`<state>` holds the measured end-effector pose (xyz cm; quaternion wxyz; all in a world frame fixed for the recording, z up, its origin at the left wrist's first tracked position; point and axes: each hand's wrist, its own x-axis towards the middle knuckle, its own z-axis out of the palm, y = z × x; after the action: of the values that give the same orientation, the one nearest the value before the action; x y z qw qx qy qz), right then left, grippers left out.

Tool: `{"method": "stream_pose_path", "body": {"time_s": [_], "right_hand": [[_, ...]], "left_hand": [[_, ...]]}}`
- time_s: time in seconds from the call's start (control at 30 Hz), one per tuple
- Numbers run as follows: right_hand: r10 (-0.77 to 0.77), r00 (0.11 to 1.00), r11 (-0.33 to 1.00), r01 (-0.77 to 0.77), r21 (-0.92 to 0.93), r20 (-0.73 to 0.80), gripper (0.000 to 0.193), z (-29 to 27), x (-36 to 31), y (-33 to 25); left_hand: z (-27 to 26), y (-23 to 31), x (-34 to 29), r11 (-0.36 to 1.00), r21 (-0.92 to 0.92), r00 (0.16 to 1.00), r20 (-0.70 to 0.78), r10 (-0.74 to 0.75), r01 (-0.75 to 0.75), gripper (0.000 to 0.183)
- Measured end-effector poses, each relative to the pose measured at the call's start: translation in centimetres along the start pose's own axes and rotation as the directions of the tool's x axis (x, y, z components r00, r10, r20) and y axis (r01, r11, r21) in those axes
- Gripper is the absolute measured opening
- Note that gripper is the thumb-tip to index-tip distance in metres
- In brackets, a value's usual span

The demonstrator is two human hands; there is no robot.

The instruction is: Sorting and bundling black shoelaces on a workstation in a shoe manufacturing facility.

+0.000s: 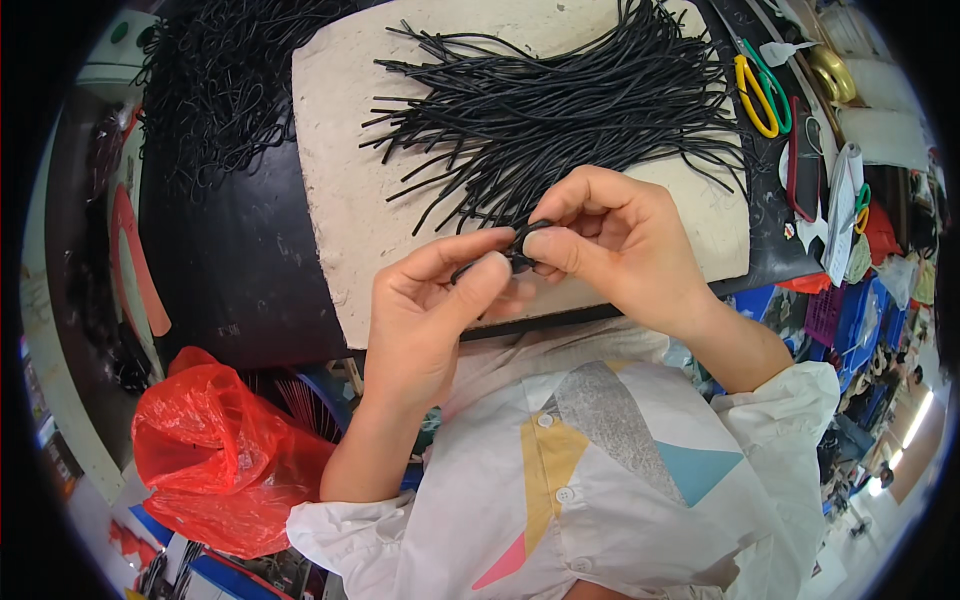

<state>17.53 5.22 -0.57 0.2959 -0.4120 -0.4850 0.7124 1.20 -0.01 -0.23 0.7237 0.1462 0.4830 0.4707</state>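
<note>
While the left hand (425, 300) and the right hand (630, 240) work fingertip to fingertip, each pinches the short, thin black pliable cord (519, 262) between thumb and forefinger. Just beyond both hands lies a loose bundle of black cords (560, 110). The held cord is judged light, soft, springy and not fragile; best gripped close to its ends.

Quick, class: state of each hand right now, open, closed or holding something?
Left hand: closed, pinching a black cord.
Right hand: closed, pinching black cord too, apparently the same piece.
</note>
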Motion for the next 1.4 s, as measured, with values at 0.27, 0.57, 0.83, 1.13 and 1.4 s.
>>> {"method": "stream_pose_path", "body": {"time_s": [0.27,0.57,0.83,1.13,1.4], "right_hand": [[0.024,1.000,1.000,-0.024,0.002,-0.002,0.011,-0.1,-0.1,-0.4],[-0.178,0.984,0.943,0.178,-0.282,0.028,0.012,0.1,-0.2,-0.3],[-0.279,0.949,0.781,0.312,-0.541,0.145,0.008,-0.9,0.3,-0.5],[0.046,0.999,0.986,-0.043,0.159,-0.016,0.012,-0.6,0.1,1.0],[0.071,0.992,0.994,-0.061,-0.094,0.103,0.012,-0.8,-0.4,0.7]], "left_hand": [[0.0,-0.5,-0.1,0.974,0.159,0.986,0.012,0.164,-0.164,0.018],[0.2,-0.4,-0.2,0.985,0.127,0.992,-0.038,0.122,-0.116,0.017],[-0.4,-0.8,0.0,0.965,0.240,0.991,-0.044,0.123,-0.109,0.016],[-0.2,-0.9,0.3,0.973,0.198,0.990,-0.054,0.131,-0.118,0.016],[-0.3,-1.0,0.2,0.977,0.133,0.982,-0.073,0.176,-0.165,0.016]]}}
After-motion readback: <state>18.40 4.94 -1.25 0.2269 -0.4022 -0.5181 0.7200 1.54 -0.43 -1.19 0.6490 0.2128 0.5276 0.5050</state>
